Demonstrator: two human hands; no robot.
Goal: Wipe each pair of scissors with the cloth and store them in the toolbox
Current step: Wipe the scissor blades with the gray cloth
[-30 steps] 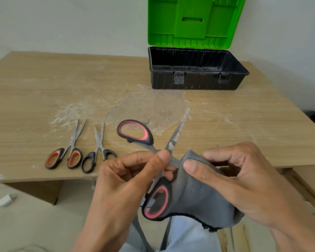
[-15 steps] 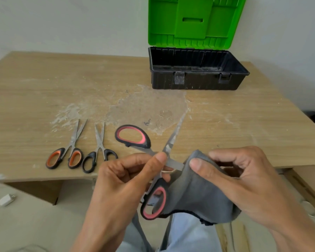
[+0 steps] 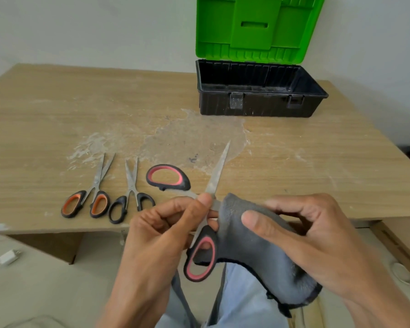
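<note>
Your left hand (image 3: 166, 235) pinches the large pink-lined scissors (image 3: 217, 172) at the pivot, thumb pressed on top and fingers curled beneath. The scissors are spread wide. One blade points to 12 o'clock above your thumb, and the other runs toward 3 o'clock into the grey cloth (image 3: 251, 252). Your right hand (image 3: 313, 237) grips that cloth, with its fingers curled over the top fold and the thumb pressing the fabric onto the hidden blade. One handle loop hangs at 6 o'clock below your left thumb, against the cloth. The other sits out at 10 o'clock, over the bench (image 3: 57, 114) near its front edge.

At 9 o'clock from your left hand, two more pairs lie flat on the bench with their blades pointing away from you. The orange-handled scissors (image 3: 97, 183) are furthest out, and the small black-handled scissors (image 3: 131, 188) lie just beside them, nearer the raised loop.

The black toolbox (image 3: 258, 107) stands at 1 o'clock, well apart from your hands, with its green lid (image 3: 256, 31) upright against the wall. A pale, flaky stain (image 3: 194, 138) spreads across the bench between your hands and the toolbox. At 8 o'clock, a white plug adapter (image 3: 8, 256) lies on the floor. Your jeans (image 3: 242, 301) show at 6 o'clock, beneath the cloth.
</note>
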